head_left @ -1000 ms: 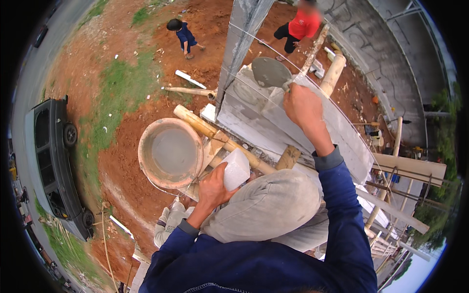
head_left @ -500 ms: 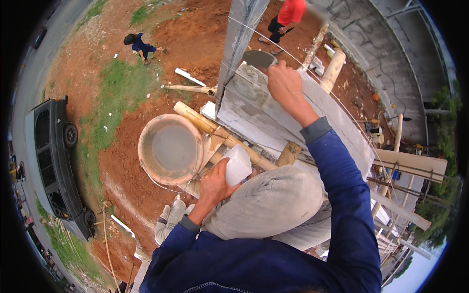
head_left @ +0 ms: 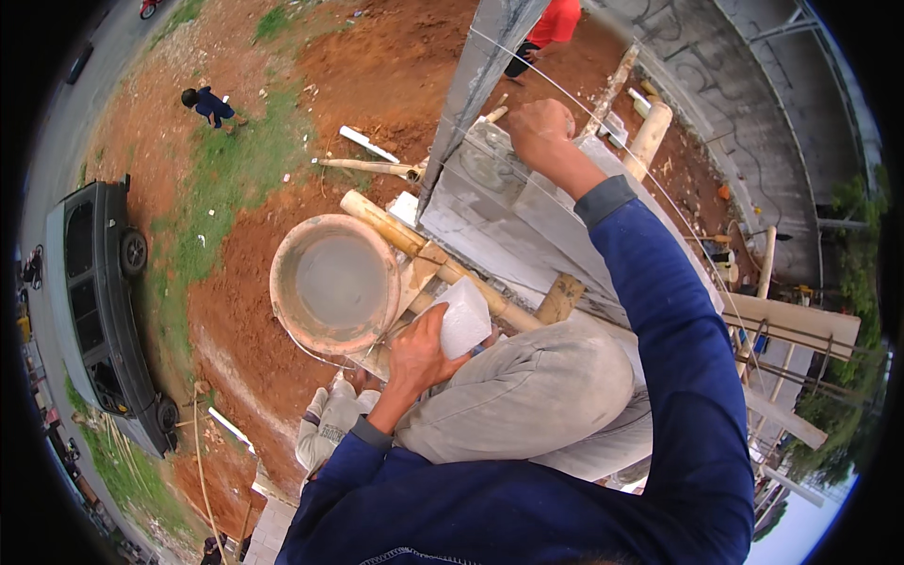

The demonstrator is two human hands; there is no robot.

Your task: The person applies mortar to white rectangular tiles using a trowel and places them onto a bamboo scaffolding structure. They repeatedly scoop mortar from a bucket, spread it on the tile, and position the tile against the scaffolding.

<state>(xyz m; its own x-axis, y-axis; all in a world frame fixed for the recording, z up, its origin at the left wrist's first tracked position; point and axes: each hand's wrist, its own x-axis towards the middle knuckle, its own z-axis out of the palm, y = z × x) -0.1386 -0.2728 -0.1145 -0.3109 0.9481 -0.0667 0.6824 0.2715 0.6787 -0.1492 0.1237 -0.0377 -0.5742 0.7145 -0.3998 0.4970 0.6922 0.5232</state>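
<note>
My left hand (head_left: 419, 350) is wrapped round a small white lightweight concrete block (head_left: 464, 318), held beside my bent knee. At the top of the block wall (head_left: 527, 226), my right hand (head_left: 543, 132) is closed in a fist. The trowel that showed in it earlier is hidden from this angle, blade included. Wet grey mortar (head_left: 492, 162) lies on the wall top, just left of that hand. Left of the block stands a round clay-coloured tub (head_left: 282, 282) holding grey mortar (head_left: 341, 281).
A grey upright post (head_left: 461, 99) rises at the wall's end, and a taut string (head_left: 603, 127) runs along the wall. Bamboo poles (head_left: 381, 221) lie by the tub. Another person's trousered leg (head_left: 330, 419) shows below. Two people stand on the ground beyond; a dark van (head_left: 99, 301) is parked left.
My right hand has turned and shifted slightly up, and the trowel blade has gone from sight. The left hand still holds the block. The people beyond have moved in the picture.
</note>
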